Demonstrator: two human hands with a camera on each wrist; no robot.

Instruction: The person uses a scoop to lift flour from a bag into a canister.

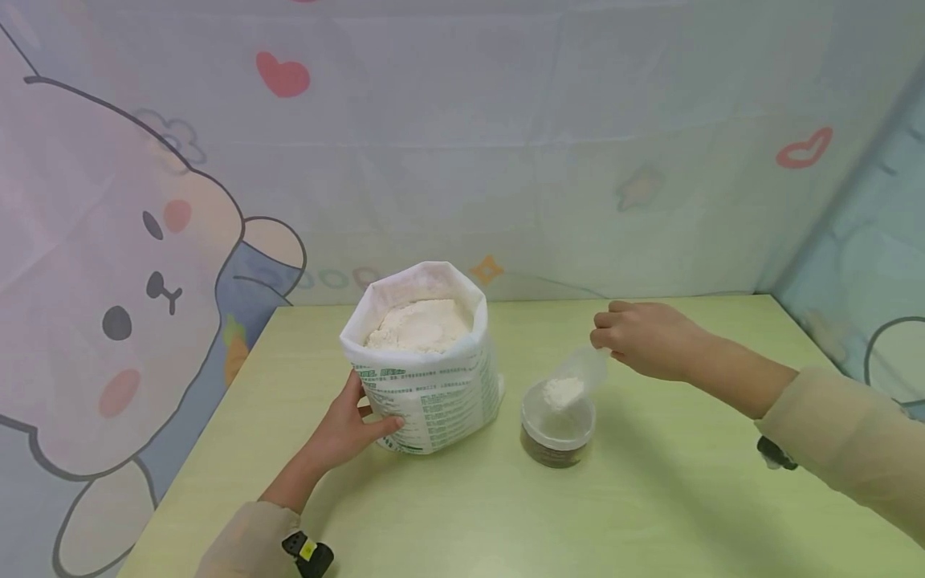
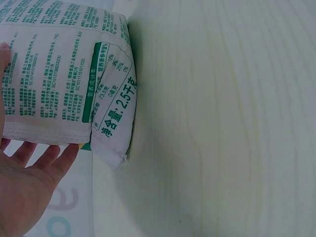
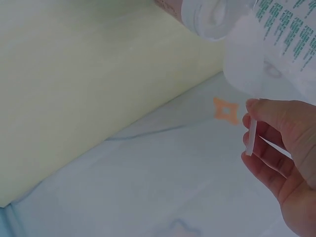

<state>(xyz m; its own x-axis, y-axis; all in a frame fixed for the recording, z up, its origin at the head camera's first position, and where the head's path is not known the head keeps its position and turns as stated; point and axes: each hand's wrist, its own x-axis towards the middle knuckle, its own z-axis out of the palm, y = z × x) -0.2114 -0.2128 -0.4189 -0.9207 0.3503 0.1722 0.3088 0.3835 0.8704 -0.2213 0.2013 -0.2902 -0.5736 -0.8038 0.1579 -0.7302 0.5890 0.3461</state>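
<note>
A pale yellow-green table with a faint wood grain (image 1: 448, 522) fills the lower half of the head view. Behind it, across the upper frame, hangs a pale grey-white printed cloth (image 1: 448, 160) with soft creases. A large white cartoon animal with pink cheeks (image 1: 166, 265) covers its left side; a solid pink-red heart (image 1: 283, 75) sits at upper left, an outlined one (image 1: 804, 148) at upper right, and a four-pointed orange star (image 1: 487, 270) just above the table's far edge.

From the lower left, an arm in a loose beige sleeve (image 1: 249, 539) reaches up and inward. Its left hand (image 1: 347, 429) grips the lower left side of a white bag with green print (image 1: 451, 401), thumb on the printed front, fingers spread along the side. The bag stands at the centre, mouth open, with off-white powder (image 1: 419, 325) inside.

The other arm, similarly sleeved, comes in from the right edge. Its right hand (image 1: 650, 337) is bent over at right of centre, thumb and fingers pinching the thin handle of a translucent plastic scoop (image 1: 594, 365). The scoop slants down to the left, carrying white powder, over a round translucent plastic tub with a brown lower band (image 1: 547, 451), right of the bag; whether it touches the rim, I cannot tell.
</note>
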